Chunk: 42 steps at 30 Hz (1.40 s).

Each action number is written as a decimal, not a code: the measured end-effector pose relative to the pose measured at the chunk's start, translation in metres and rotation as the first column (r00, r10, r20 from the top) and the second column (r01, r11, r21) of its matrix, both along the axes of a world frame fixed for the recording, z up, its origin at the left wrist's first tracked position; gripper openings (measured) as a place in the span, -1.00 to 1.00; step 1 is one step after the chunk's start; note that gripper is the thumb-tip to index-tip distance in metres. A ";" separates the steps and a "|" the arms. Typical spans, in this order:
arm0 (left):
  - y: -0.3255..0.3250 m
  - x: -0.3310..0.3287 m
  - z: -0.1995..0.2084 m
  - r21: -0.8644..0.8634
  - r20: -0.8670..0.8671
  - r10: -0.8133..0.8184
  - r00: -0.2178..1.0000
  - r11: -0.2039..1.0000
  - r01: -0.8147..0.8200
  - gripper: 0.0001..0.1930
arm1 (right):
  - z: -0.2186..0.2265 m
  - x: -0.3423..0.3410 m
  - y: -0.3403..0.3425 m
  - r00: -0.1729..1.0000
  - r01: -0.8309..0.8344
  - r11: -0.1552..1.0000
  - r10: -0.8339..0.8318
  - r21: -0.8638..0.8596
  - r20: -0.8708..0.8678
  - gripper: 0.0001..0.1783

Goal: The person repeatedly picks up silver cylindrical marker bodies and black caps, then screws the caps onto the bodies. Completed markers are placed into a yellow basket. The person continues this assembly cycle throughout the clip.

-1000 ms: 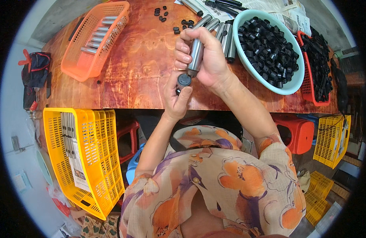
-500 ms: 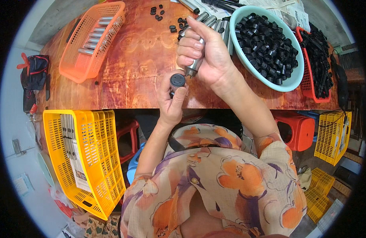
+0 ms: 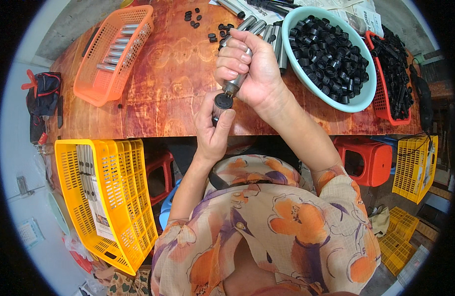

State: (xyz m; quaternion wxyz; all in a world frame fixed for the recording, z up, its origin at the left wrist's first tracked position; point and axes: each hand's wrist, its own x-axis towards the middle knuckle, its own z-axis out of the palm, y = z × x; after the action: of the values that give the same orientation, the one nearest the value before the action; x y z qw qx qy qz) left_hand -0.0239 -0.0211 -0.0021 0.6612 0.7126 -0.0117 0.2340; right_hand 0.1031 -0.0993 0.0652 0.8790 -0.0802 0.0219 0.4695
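Note:
My left hand (image 3: 212,132) is closed around a short tube, its round black end cap (image 3: 223,101) turned upward and marked with small holes. In a fist, my right hand (image 3: 257,71) grips a silver metal hand tool (image 3: 233,86) with a narrow pronged tip. That tip points down and meets the far edge of the cap. Fingers hide most of the tube and the upper part of the tool. Silver tubes (image 3: 257,27) lie just beyond my right hand, beside several small black plugs (image 3: 213,38).
A pale blue basin (image 3: 373,81) full of black caps stands at the right, beside a red basket (image 3: 382,93) of black parts. At the left, an orange basket (image 3: 94,98) holds silver tubes. A yellow crate (image 3: 121,187) stands below the table's left edge.
The tool in my right hand has come down and left, from beside the black cap onto its far edge. My left hand keeps its hold, nearly still.

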 end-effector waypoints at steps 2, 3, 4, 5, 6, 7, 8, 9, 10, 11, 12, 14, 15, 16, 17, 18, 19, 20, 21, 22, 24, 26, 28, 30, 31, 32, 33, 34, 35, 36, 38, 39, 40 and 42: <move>0.000 -0.001 0.000 -0.004 -0.006 -0.004 1.000 1.000 0.004 -0.63 | 0.001 0.000 0.000 1.000 0.004 1.000 -0.004 -0.002 0.017 -0.60; 0.000 -0.001 0.002 -0.002 -0.014 -0.004 1.000 1.000 0.004 -0.63 | 0.001 0.000 0.000 1.000 0.005 1.000 -0.005 -0.005 0.028 -0.61; 0.000 -0.002 0.002 0.000 -0.023 -0.003 1.000 1.000 0.003 -0.63 | 0.001 -0.001 0.000 0.999 0.005 1.000 -0.005 -0.008 0.038 -0.61; 0.000 -0.002 0.003 0.001 -0.016 -0.003 1.000 1.000 0.003 -0.64 | 0.003 -0.001 -0.001 0.997 0.014 1.000 -0.012 -0.018 0.078 -0.61; -0.001 -0.001 0.003 0.001 -0.008 -0.003 1.000 1.000 0.003 -0.64 | 0.006 -0.003 -0.001 0.993 0.023 0.999 -0.019 -0.027 0.118 -0.61; -0.001 0.000 0.003 0.002 -0.001 -0.004 1.000 1.000 0.004 -0.65 | 0.008 -0.005 -0.002 0.987 0.032 0.999 -0.026 -0.036 0.157 -0.61; -0.001 -0.001 0.003 0.002 -0.014 -0.010 1.000 1.000 0.010 -0.66 | 0.010 -0.006 -0.002 0.977 0.049 0.998 -0.037 -0.051 0.211 -0.61; 0.000 -0.001 0.003 0.001 -0.026 -0.016 1.000 1.000 0.016 -0.67 | 0.010 -0.007 -0.003 0.963 0.067 0.996 -0.048 -0.064 0.264 -0.61; 0.000 -0.001 0.003 0.000 -0.037 -0.022 0.999 1.000 0.022 -0.68 | 0.012 -0.008 -0.004 0.947 0.086 0.993 -0.057 -0.078 0.318 -0.60; 0.000 0.000 0.004 0.014 -0.040 -0.007 0.999 1.000 0.008 -0.70 | 0.015 -0.009 -0.004 0.934 0.110 0.987 -0.063 -0.115 0.353 -0.60; -0.001 0.001 0.006 0.028 -0.043 0.007 0.999 1.000 -0.006 -0.73 | 0.018 -0.012 -0.005 0.919 0.136 0.979 -0.067 -0.152 0.388 -0.60; -0.003 0.004 0.007 0.037 -0.056 0.026 0.998 0.999 -0.024 -0.75 | 0.021 -0.015 -0.006 0.884 0.192 0.961 -0.083 -0.197 0.460 -0.61; -0.004 0.006 0.007 0.033 -0.067 0.031 0.997 0.999 -0.029 -0.74 | 0.021 -0.016 -0.006 0.864 0.222 0.953 -0.095 -0.206 0.495 -0.61; -0.005 0.007 0.008 0.028 -0.077 0.036 0.996 0.999 -0.034 -0.74 | 0.022 -0.017 -0.006 0.841 0.252 0.944 -0.105 -0.213 0.530 -0.62; -0.007 0.009 0.008 0.024 -0.053 0.033 0.998 0.999 -0.031 -0.73 | 0.025 -0.019 -0.006 0.818 0.272 0.933 -0.096 -0.235 0.567 -0.60; -0.009 0.010 0.009 0.020 -0.029 0.030 0.999 0.999 -0.029 -0.72 | 0.028 -0.021 -0.006 0.794 0.293 0.921 -0.085 -0.256 0.602 -0.58; -0.010 0.012 0.010 0.017 -0.005 0.025 1.000 1.000 -0.025 -0.70 | 0.031 -0.021 -0.006 0.768 0.316 0.908 -0.075 -0.274 0.636 -0.57; -0.008 0.014 0.008 0.026 0.006 0.002 1.000 1.000 -0.002 -0.70 | 0.029 -0.020 -0.007 0.752 0.311 0.916 -0.075 -0.253 0.654 -0.58; -0.005 0.017 0.006 0.035 0.016 -0.021 1.000 0.999 0.020 -0.69 | 0.029 -0.021 -0.008 0.720 0.337 0.907 -0.077 -0.252 0.689 -0.59; -0.003 0.018 0.003 0.044 0.027 -0.043 0.999 0.998 0.042 -0.68 | 0.030 -0.022 -0.008 0.686 0.363 0.898 -0.077 -0.249 0.723 -0.60; -0.007 0.019 0.001 -0.055 0.011 -0.053 0.999 0.997 0.054 -0.66 | 0.030 -0.023 -0.008 0.616 0.411 0.881 -0.082 -0.232 0.784 -0.61; -0.007 0.020 -0.003 -0.074 0.028 -0.045 0.999 0.996 0.047 -0.63 | 0.029 -0.024 -0.008 0.542 0.456 0.867 -0.091 -0.202 0.835 -0.62; -0.005 0.024 -0.008 -0.017 0.083 -0.022 0.996 1.000 0.023 -0.61 | 0.032 -0.023 -0.010 0.486 0.458 0.868 -0.061 -0.195 0.872 -0.65; -0.001 0.029 -0.017 0.015 0.108 -0.016 0.994 1.000 0.014 -0.57 | 0.034 -0.021 -0.010 0.422 0.449 0.874 -0.025 -0.185 0.906 -0.65; 0.001 0.032 -0.020 0.032 0.124 -0.014 0.992 0.999 0.010 -0.55 | 0.034 -0.019 -0.009 0.385 0.438 0.881 -0.004 -0.179 0.923 -0.65; 0.001 0.033 -0.022 0.037 0.119 0.005 0.993 0.999 -0.009 -0.54 | 0.033 -0.018 -0.008 0.346 0.429 0.887 0.017 -0.174 0.938 -0.64; 0.000 0.033 -0.023 0.043 0.114 0.023 0.993 0.999 -0.028 -0.53 | 0.031 -0.016 -0.006 0.333 0.423 0.888 0.031 -0.179 0.942 -0.63; 0.000 0.033 -0.024 0.048 0.107 0.040 0.993 0.998 -0.046 -0.52 | 0.026 -0.014 -0.003 0.322 0.419 0.889 0.045 -0.185 0.946 -0.63; -0.001 0.033 -0.024 0.042 0.132 0.063 0.989 0.997 -0.069 -0.52 | 0.024 -0.012 0.000 0.311 0.414 0.890 0.059 -0.191 0.949 -0.63; -0.003 0.034 -0.024 0.034 0.157 0.087 0.984 0.995 -0.093 -0.53 | 0.025 -0.013 0.002 0.271 0.431 0.884 0.065 -0.181 0.960 -0.63; -0.008 0.038 -0.023 -0.098 0.229 0.191 0.954 0.980 -0.173 -0.85 | 0.027 -0.015 0.002 0.245 0.370 0.908 0.107 -0.195 0.964 -0.62; -0.004 0.038 -0.025 -0.049 0.246 0.160 0.956 0.987 -0.153 -0.85 | 0.030 -0.014 0.002 0.229 0.338 0.919 0.129 -0.203 0.965 -0.62; 0.002 0.039 -0.031 0.003 0.263 0.124 0.957 0.992 -0.130 -0.85 | 0.033 -0.012 0.001 0.199 0.336 0.914 0.167 -0.227 0.966 -0.61; 0.006 0.035 -0.038 -0.027 0.175 0.076 0.982 0.997 -0.072 -0.85 | 0.030 -0.010 0.005 0.166 0.276 0.945 0.133 -0.176 0.977 -0.58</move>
State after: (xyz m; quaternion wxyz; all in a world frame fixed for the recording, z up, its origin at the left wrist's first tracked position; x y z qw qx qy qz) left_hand 0.0107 -0.0155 -0.0400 0.6558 0.6823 -0.0410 0.3205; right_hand 0.0929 -0.0940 0.0948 0.6804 -0.5008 -0.4711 0.2535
